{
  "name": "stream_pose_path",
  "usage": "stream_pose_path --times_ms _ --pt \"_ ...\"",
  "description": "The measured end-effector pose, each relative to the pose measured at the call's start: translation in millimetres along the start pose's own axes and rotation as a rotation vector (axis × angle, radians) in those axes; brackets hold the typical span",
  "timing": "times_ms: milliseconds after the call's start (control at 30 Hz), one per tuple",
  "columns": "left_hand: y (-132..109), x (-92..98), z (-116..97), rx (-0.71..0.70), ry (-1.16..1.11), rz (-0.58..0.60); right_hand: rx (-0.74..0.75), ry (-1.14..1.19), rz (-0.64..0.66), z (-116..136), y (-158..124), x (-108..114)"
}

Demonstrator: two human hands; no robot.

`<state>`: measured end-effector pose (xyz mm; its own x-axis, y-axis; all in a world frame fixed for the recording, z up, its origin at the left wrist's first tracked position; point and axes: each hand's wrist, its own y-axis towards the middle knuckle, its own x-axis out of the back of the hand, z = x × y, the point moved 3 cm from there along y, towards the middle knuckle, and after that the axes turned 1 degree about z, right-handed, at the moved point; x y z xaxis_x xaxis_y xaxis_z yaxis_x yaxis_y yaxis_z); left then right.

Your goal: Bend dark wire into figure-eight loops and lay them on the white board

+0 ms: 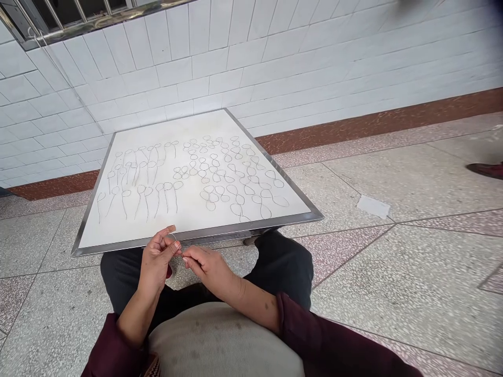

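Note:
Over the table's front edge, my left hand [156, 259] pinches a thin wire loop [173, 235] between thumb and fingers, with one fingertip raised. Close beside it, my right hand [210, 268] is closed in a pinch at the lower end of the same wire, where the detail is too small to make out. On the white table [188, 222] with a metal rim lie many thin wire pieces. Those on the left are single loops with long tails, such as a looped wire [126, 195] in rough rows. On the right lie several multi-loop wires, one a figure-eight wire [238, 199].
The table's far edge stands near a white tiled wall [220, 57] with a barred window [74, 13] at upper left. A white paper [373, 206] lies on the speckled floor [365, 272]. Another person's shoe [485, 170] shows at the right edge. My knees are under the table's front.

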<state>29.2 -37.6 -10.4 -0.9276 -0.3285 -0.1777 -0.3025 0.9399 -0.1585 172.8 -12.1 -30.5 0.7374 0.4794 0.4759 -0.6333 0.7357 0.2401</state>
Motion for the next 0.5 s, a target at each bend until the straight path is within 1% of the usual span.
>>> stream_pose_path --times_ms 133,267,400,500 --pt "0 2.5 -1 -0.011 0.003 -0.004 0.008 -0.012 0.026 -1 0 0" --pt "0 4.5 -4 -0.052 -0.002 -0.024 -0.04 0.036 0.043 -1 -1 2" --pt "1 6.3 -11 -0.063 0.007 -0.059 -0.096 0.168 0.065 3 0 4" --pt "0 5.0 -14 -0.021 0.017 -0.036 -0.156 0.265 0.062 3 1 5"
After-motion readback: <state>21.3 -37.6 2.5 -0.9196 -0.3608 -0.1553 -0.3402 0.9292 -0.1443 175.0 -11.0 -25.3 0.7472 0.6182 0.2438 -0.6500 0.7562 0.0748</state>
